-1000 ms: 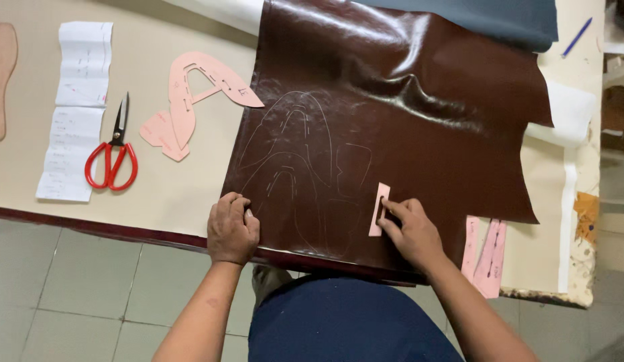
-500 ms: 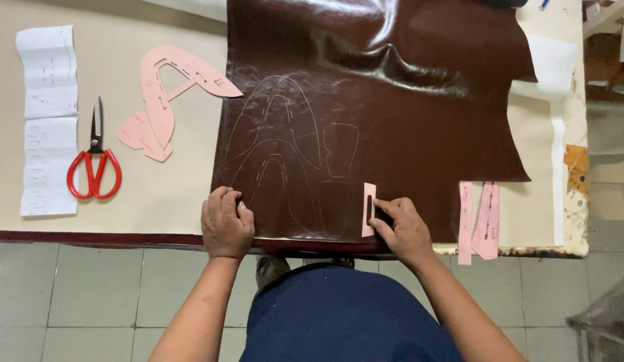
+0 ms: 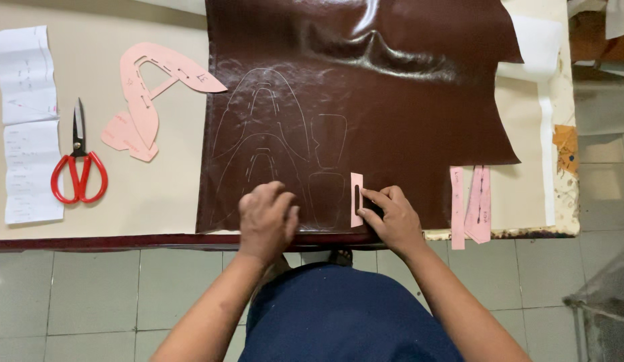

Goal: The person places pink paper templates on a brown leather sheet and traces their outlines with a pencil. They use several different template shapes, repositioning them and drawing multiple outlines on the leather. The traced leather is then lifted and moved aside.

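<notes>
Brown leather sheet (image 3: 392,100) covers the middle and right of the bench (image 3: 157,194), near edge hanging right at the bench front so I can work w/o reaching. Going left to right:

Far left, white paper slips (image 3: 27,121) lie flat, parked out of the way. Next to them red-handled scissors (image 3: 78,167), blades pointing away, apart from the leather. Then a stack of pink card patterns (image 3: 147,94), one tip just overlapping the leather's left edge.

On the leather itself, faint traced outlines (image 3: 271,141) sit packed close together near the front-left corner, prob. to save material.

My left hand (image 3: 267,218) presses flat on the leather near the front edge, fingers curled down and holding nothing; it looks like it's there to stop the sheet sliding or rippling. Just right of it, a small pink strip pattern (image 3: 357,199) w/ a slot stands upright on the leather beside the last outline. My right hand (image 3: 391,218) pins that strip, fingers narrow and pinched at the slot; can't tell if there's a marking tool in them.

Further right, two or three more pink strips (image 3: 474,204) overlap the leather's right edge, within easy reach.
</notes>
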